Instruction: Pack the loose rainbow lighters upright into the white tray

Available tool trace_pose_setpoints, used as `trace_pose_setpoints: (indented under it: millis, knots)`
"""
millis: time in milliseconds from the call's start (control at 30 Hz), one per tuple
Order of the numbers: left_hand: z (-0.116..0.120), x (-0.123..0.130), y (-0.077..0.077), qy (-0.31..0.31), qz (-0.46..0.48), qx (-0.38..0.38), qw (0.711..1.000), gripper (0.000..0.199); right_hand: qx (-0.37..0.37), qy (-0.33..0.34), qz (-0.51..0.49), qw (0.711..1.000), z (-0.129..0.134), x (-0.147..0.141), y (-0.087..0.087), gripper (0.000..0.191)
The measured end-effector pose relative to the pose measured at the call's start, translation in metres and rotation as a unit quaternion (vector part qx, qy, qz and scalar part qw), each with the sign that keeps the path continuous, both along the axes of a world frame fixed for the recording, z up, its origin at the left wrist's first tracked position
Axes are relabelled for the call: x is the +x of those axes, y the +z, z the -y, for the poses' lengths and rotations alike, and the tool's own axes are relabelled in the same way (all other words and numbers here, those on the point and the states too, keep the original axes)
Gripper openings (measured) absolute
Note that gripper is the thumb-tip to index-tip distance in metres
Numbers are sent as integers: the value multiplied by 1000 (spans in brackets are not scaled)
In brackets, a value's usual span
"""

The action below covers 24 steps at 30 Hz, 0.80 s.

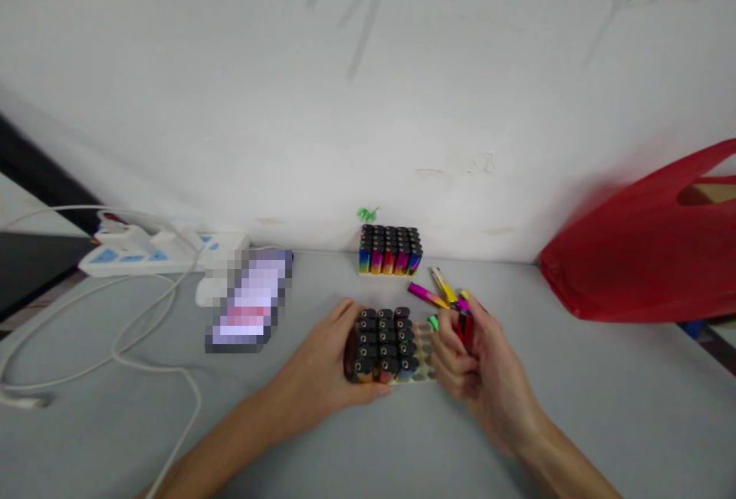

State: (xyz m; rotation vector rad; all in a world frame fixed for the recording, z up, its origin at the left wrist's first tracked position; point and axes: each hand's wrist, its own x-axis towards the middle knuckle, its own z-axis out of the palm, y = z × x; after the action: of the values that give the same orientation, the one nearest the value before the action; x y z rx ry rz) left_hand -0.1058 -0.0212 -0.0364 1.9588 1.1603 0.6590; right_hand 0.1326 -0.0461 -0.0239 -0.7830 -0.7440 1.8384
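My left hand point(327, 357) is wrapped round the left side of a pale tray point(424, 352). Several lighters point(387, 346) stand in the tray in rows, their black ends up, and slots at its right side hold none. Just over those slots my right hand point(474, 369) is closed on a lighter point(467, 326) with red and black showing; the fingers hide most of it. Beyond the right hand lie loose lighters, among them a purple-orange lighter point(427, 295) and a yellow lighter point(444, 285). Some green point(433, 323) shows beside my right fingers.
A second block of upright lighters point(389, 250) stands by the wall. To the left are a blurred-out phone point(253, 300), a white power strip point(166, 250) and a looping white cable point(115, 346). A red bag point(638, 254) sits at the right on the grey table point(575, 384).
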Motion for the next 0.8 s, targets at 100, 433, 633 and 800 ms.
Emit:
trace_pose_setpoints:
  millis: [100, 433, 633, 800]
  knots:
    - [-2, -2, 0, -12, 8, -1, 1000, 55, 49, -66, 92, 992, 1, -3, 2, 52]
    - [-3, -4, 3, -44, 24, -28, 998, 71, 320, -148, 413, 840, -2, 9, -7, 16]
    - [-4, -6, -3, -54, 49, -34, 997, 84, 359, -96, 479, 795, -5, 11, -6, 17]
    - [-3, -7, -6, -64, 62, -33, 995, 87, 382, -78, 484, 783, -5, 12, -2, 16]
